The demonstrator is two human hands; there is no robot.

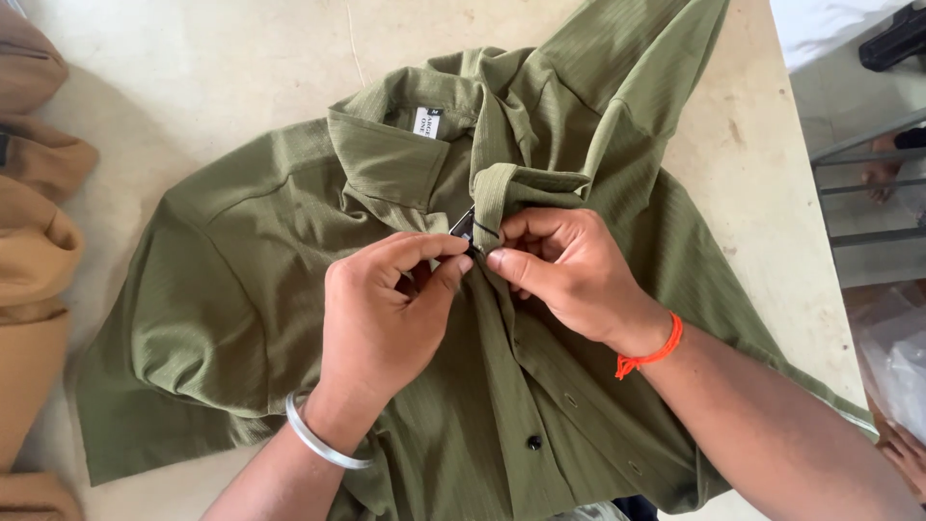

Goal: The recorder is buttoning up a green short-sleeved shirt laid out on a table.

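— Two hands meet at the middle of the frame, right at the neck of the olive green shirt (289, 289). Why there?

— That shirt lies front-up and spread over the pale table (193, 87), collar (386, 159) toward the top of the frame, so the placket (521, 386) runs straight down between the wrists and the top closure is easy to reach.

— What are the fingers doing?

— The left hand (381, 323), with a silver bangle (323, 444) at its wrist, has thumb and forefinger pressed together, pinching the fabric edge beside a small dark tag or clip (465, 228); I can't tell which. The right hand (569, 275), with an orange thread (651, 355) round its wrist, pinches the folded collar band from the other side, its remaining fingers curled in.

— Anything nearby?

— Tan garments (34, 251) are stacked along the left edge, apart from the shirt. A dark button (533, 443) shows lower on the placket.
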